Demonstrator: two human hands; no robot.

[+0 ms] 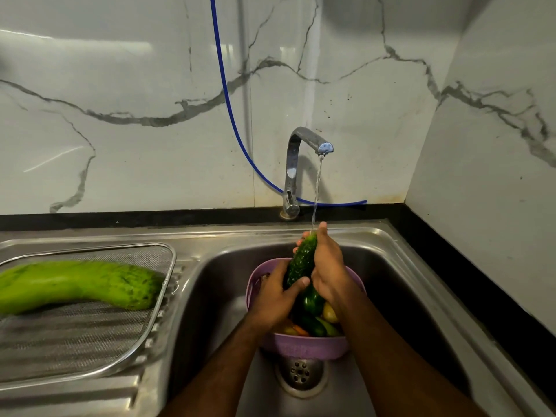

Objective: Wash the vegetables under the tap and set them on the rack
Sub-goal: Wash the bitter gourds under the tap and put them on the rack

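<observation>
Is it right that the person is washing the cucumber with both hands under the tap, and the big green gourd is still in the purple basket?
Not quite. The head view shows the big green gourd lying on the mesh rack beside the sink, not in the purple basket. The rest is right: both hands, left hand and right hand, hold the cucumber under the tap.

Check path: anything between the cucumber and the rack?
Nothing visible blocks it. Both hands, left hand and right hand, hold the cucumber above the basket. A gourd lies on the rack, with bare mesh in front of it.

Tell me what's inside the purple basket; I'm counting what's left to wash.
The purple basket holds green vegetables, something yellowish and an orange piece. Both hands and the cucumber cover the rest.
</observation>
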